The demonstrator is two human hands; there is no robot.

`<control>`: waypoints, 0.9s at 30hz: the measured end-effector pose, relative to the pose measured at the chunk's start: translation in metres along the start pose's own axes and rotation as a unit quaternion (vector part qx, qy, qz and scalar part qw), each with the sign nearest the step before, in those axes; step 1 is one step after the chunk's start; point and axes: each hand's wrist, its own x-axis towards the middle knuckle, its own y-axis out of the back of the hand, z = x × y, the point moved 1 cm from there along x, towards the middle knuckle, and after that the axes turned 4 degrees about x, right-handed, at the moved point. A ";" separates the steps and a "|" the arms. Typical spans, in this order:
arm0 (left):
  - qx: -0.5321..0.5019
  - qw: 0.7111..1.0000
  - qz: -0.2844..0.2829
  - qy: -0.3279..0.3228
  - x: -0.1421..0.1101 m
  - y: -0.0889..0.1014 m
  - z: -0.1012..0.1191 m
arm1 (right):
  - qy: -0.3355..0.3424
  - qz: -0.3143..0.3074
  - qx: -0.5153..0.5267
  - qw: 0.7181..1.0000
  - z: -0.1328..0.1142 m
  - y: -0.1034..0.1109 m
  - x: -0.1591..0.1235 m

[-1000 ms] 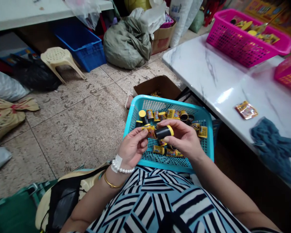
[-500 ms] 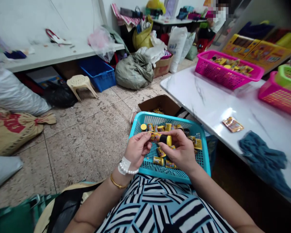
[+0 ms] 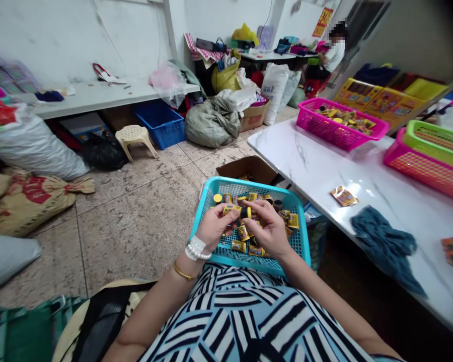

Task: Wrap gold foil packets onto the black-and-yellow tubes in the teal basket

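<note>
Both hands are on one small tube (image 3: pixel 231 209), held just above the turquoise basket (image 3: pixel 304 236), toward its near-left half. Left hand (image 3: pixel 211 230) is narrow, thumb and fingers pinching the printed left end; right hand (image 3: pixel 271 230) is curled round the black, yellow-tipped right end, thumb below, fingers above. Tube lies roughly level between them; I read the two-ended grip as one side steadying, other side working the end. Exact fingertip contact on the right is too small to confirm. Basket's near edge sits against the patterned clothing (image 3: pixel 245 301), probably for short reach; what supports it underneath is hidden. Loose tubes (image 3: pixel 238 246) lie at mixed angles inside, likely kept there as stock within reach. White table (image 3: pixel 283 146) on the right bears a printed packet (image 3: pixel 344 196), a crumpled blue-green cloth (image 3: pixel 381 244) and, farther off, a filled pink basket (image 3: pixel 330 137).
</note>
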 end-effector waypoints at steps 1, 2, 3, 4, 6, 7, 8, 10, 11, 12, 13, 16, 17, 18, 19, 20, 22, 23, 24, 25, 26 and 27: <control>0.004 1.000 0.000 -0.005 -0.001 0.002 -0.001 | 0.007 -0.008 -0.013 1.000 -0.002 0.000 -0.001; 0.009 1.000 -0.005 -0.007 -0.001 0.003 -0.001 | 0.021 -0.012 -0.030 0.999 -0.005 0.000 -0.002; 0.015 1.000 -0.014 -0.007 -0.002 0.003 -0.001 | 0.041 -0.014 -0.049 0.998 -0.007 0.001 -0.003; 0.019 1.000 -0.024 -0.007 -0.001 0.004 -0.001 | 0.067 -0.016 -0.068 0.995 -0.009 0.001 -0.004; 0.016 0.999 -0.042 -0.001 -0.001 0.004 -0.001 | 0.114 -0.023 -0.095 0.989 -0.011 0.002 -0.004; 0.009 0.999 -0.051 0.004 0.000 0.004 -0.001 | 0.131 -0.027 -0.104 0.986 -0.011 0.003 -0.004; 0.001 0.998 -0.060 0.010 0.000 0.005 -0.002 | 0.143 -0.028 -0.111 0.983 -0.010 0.004 -0.004; -0.013 0.997 -0.075 0.025 0.002 0.006 -0.003 | 0.158 -0.017 -0.126 0.979 -0.008 0.008 -0.004; -0.014 0.996 -0.078 0.034 0.003 0.007 -0.005 | 0.163 -0.008 -0.134 0.977 -0.006 0.009 -0.004; -0.011 0.996 -0.078 0.038 0.004 0.008 -0.007 | 0.168 -0.001 -0.140 0.976 -0.004 0.011 -0.004; -0.008 0.996 -0.074 0.038 0.005 0.008 -0.008 | 0.170 0.003 -0.141 0.975 -0.003 0.012 -0.005; 0.015 0.998 -0.065 0.008 0.005 0.006 -0.014 | 0.163 -0.009 -0.115 0.980 0.002 0.011 -0.008; 0.023 0.998 -0.066 -0.006 0.005 0.004 -0.016 | 0.157 -0.010 -0.100 0.982 0.003 0.010 -0.009; 0.027 0.997 -0.069 -0.016 0.005 0.003 -0.018 | 0.148 -0.008 -0.086 0.985 0.004 0.009 -0.010; 0.029 0.997 -0.072 -0.022 0.004 0.002 -0.019 | 0.136 -0.003 -0.078 0.988 0.005 0.009 -0.011; 0.026 0.996 -0.078 -0.020 0.004 0.001 -0.021 | 0.127 0.002 -0.075 0.989 0.006 0.008 -0.012; 0.014 0.996 -0.089 0.001 0.005 0.003 -0.023 | 0.124 0.011 -0.083 0.989 0.007 0.008 -0.014; 0.013 0.996 -0.087 0.011 0.006 0.004 -0.024 | 0.130 0.012 -0.088 0.987 0.008 0.008 -0.015; 0.017 0.996 -0.083 0.016 0.007 0.006 -0.025 | 0.137 0.013 -0.092 0.986 0.009 0.007 -0.016; 0.024 0.997 -0.077 0.010 0.008 0.008 -0.026 | 0.137 0.014 -0.093 0.986 0.011 0.006 -0.016; 0.038 0.997 -0.071 -0.006 0.009 0.010 -0.026 | 0.123 0.018 -0.088 0.988 0.012 0.004 -0.017; 0.058 0.996 -0.065 -0.032 0.010 0.011 -0.026 | 0.092 0.024 -0.077 0.992 0.015 0.002 -0.018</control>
